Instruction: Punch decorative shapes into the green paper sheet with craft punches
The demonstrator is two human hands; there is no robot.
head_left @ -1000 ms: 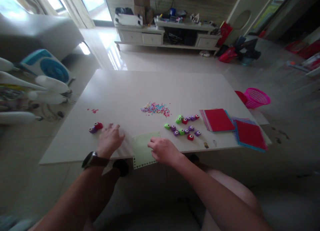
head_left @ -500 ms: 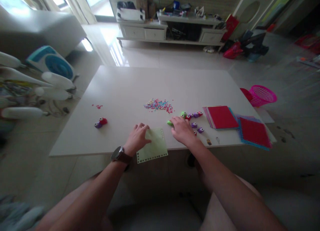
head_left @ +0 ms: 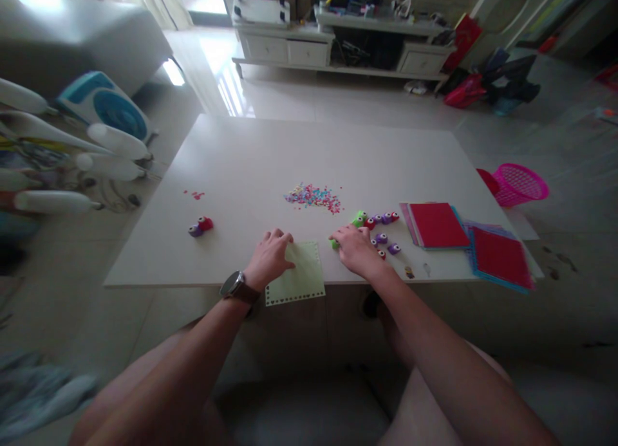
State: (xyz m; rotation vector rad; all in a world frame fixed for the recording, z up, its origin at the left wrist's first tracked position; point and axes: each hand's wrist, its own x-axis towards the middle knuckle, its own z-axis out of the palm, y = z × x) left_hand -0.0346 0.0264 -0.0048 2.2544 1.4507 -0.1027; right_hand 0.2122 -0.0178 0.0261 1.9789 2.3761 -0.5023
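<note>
"Resting on a pale green sheet [head_left: 306,278], the left hand [head_left: 271,258] has its fingers loosely bent and the thumb held well apart from them. A dark watch [head_left: 232,284] is on that wrist."

"Where does the sheet lie?"

"At the near side of a white table [head_left: 376,156], in front of the person. Its near end juts past the table edge and carries a row of small cut-out holes."

"And the right hand?"

"The right hand [head_left: 356,248] is just right of the sheet, fingers curled down over a green punch [head_left: 334,244] that peeks out at the fingertips. I cannot tell whether they grip it or only touch it."

"What is around them?"

"More punches [head_left: 378,219], green, red and purple with eye-like spots, cluster beside and beyond the right hand. Further right are two stacks of red-topped sheets, one [head_left: 439,225] farther in, the other [head_left: 501,256] by the table's right edge. Beyond the hands is a scatter of colored confetti [head_left: 316,197]. Well to the left, a purple punch [head_left: 194,230] and a red punch [head_left: 205,223] lie side by side."
</note>
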